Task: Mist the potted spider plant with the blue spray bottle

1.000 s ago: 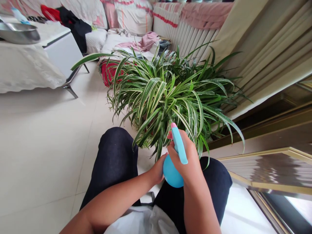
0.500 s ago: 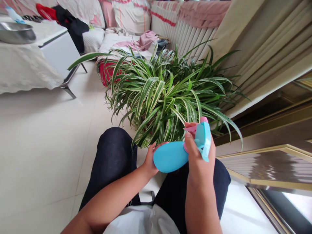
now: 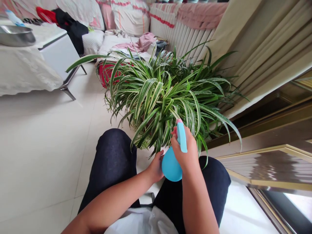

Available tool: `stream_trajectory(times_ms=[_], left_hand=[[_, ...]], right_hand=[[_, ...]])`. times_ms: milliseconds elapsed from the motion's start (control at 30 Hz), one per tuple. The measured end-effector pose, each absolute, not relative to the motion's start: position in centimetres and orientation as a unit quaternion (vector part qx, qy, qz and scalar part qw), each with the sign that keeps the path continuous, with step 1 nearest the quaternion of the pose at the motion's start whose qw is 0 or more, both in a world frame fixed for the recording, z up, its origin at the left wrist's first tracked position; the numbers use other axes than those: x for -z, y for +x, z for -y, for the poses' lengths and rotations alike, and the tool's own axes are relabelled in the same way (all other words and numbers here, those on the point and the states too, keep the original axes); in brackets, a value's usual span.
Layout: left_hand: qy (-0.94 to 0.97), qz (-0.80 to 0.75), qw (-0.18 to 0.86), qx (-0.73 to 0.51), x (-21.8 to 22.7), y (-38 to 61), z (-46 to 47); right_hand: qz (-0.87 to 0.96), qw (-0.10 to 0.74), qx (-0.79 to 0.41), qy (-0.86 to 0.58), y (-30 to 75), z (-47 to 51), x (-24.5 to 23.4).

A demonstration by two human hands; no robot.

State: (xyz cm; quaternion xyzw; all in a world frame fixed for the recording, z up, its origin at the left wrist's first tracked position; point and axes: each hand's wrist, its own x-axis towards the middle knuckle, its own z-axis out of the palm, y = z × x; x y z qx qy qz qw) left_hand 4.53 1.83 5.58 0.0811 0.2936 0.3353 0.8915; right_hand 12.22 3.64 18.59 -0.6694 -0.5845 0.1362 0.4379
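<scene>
A blue spray bottle (image 3: 171, 165) with a pale blue trigger head (image 3: 181, 138) and a pink tip stands upright just in front of a large variegated spider plant (image 3: 165, 97). My right hand (image 3: 184, 146) is wrapped round the bottle's neck, and the plant's lower leaves reach close by it. My left hand (image 3: 154, 169) cups the bottle's round body from the left side. The pot is hidden beneath the leaves. Between my hands and the lower edge of the picture lie my knees in dark trousers (image 3: 113, 162).
The plant stands on a pale tiled floor (image 3: 41, 139), with a red cushion (image 3: 107, 74) behind it. A white radiator (image 3: 190, 39) and beige curtain (image 3: 263, 45) rise on the right. A cloth-covered table (image 3: 26, 65) holds a metal basin (image 3: 16, 35) at upper left.
The bottle lay tilted on its side half a second ago, its head to the right. Now it stands upright, with its head toward the plant and both hands lower and closer together.
</scene>
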Motion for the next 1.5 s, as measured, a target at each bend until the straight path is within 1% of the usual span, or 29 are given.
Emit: stream_trajectory(times_ms=[100, 167, 300, 333, 367, 433, 533, 667, 900, 1000, 1067, 1133, 1200, 1367, 1433, 1500], left_hand=[[0.178, -0.351, 0.849, -0.352, -6.8, 3.7, -2.4], [0.363, -0.421, 0.739, -0.38, -8.1, 2.7, -3.5], [0.423, -0.465, 0.632, -0.453, -12.1, 1.3, -8.2], [0.473, -0.473, 0.572, -0.475, -13.2, 1.3, -9.8], [0.512, -0.473, 0.531, -0.482, -14.1, 1.5, -11.5], [0.563, -0.468, 0.506, -0.455, -15.6, 2.3, -14.6], [0.598, -0.468, 0.527, -0.382, -16.5, 3.6, -17.7], [0.629, -0.457, 0.527, -0.344, -17.0, 4.2, -18.9], [0.673, -0.421, 0.515, -0.323, -19.0, 2.0, -16.8], [0.679, -0.417, 0.537, -0.275, -19.3, 0.4, -14.9], [0.657, -0.415, 0.569, -0.269, -19.1, -0.7, -13.5], [0.648, -0.383, 0.614, -0.238, -18.6, -1.9, -11.9], [0.631, -0.384, 0.639, -0.213, -17.7, -2.9, -10.2], [0.566, -0.478, 0.631, -0.232, -15.2, -4.7, -6.4], [0.566, -0.468, 0.649, -0.201, -14.7, -5.1, -5.4], [0.573, -0.432, 0.683, -0.138, -14.3, -5.4, -5.0]], right_hand=[[0.559, 0.486, -0.136, -0.658, 12.4, -3.0, -19.2], [0.55, 0.51, -0.136, -0.647, 12.5, -2.4, -19.8], [0.549, 0.525, -0.152, -0.633, 12.9, -1.3, -20.9], [0.546, 0.527, -0.155, -0.632, 12.9, -1.1, -21.1], [0.542, 0.529, -0.157, -0.633, 13.0, -0.9, -21.2], [0.535, 0.531, -0.16, -0.637, 13.0, -0.8, -21.4], [0.527, 0.538, -0.158, -0.639, 13.0, -1.0, -21.1], [0.536, 0.545, -0.151, -0.626, 13.1, -1.2, -20.8], [0.531, 0.559, -0.156, -0.617, 13.0, -0.8, -21.5], [0.545, 0.557, -0.176, -0.602, 12.8, -0.8, -21.4], [0.552, 0.559, -0.192, -0.589, 12.7, -0.8, -21.4], [0.546, 0.56, -0.201, -0.59, 12.6, -0.6, -21.6], [0.538, 0.565, -0.191, -0.596, 12.6, -0.3, -21.9], [0.536, 0.58, -0.152, -0.595, 13.2, 0.0, -22.0], [0.536, 0.578, -0.15, -0.597, 13.4, 0.0, -21.9], [0.537, 0.575, -0.151, -0.598, 13.5, 0.1, -21.9]])
